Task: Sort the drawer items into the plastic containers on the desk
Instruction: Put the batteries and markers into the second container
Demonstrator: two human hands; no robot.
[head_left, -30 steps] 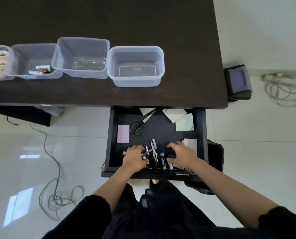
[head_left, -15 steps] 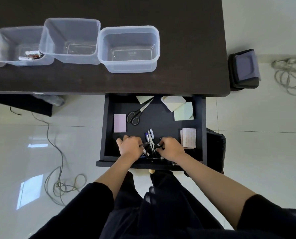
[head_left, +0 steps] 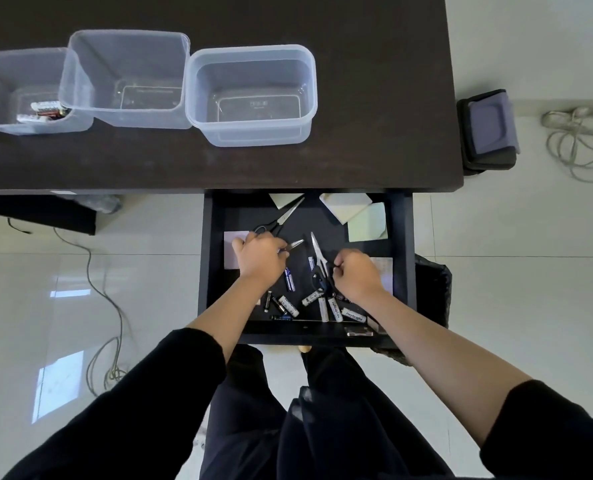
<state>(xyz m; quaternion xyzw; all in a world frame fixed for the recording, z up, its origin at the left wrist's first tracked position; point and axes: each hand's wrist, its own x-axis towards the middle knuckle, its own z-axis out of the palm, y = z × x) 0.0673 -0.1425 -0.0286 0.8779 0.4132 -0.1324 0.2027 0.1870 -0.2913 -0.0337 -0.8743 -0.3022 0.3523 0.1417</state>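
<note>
Both hands fisted in drawer (head_left: 400,237): left hand (head_left: 258,258) grip on metal tool (head_left: 295,244), mostly hidden; right hand (head_left: 355,275) contents unclear.

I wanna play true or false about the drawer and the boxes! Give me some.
1. The drawer is open. True.
2. The rightmost box is full of batteries. False: it is empty.
3. Black-handled scissors lie in the drawer. True.
4. All the batteries are already in boxes. False: many lie loose at the drawer's front.
5. Both hands are up on the desk. False: the left hand and right hand are in the drawer.
</note>
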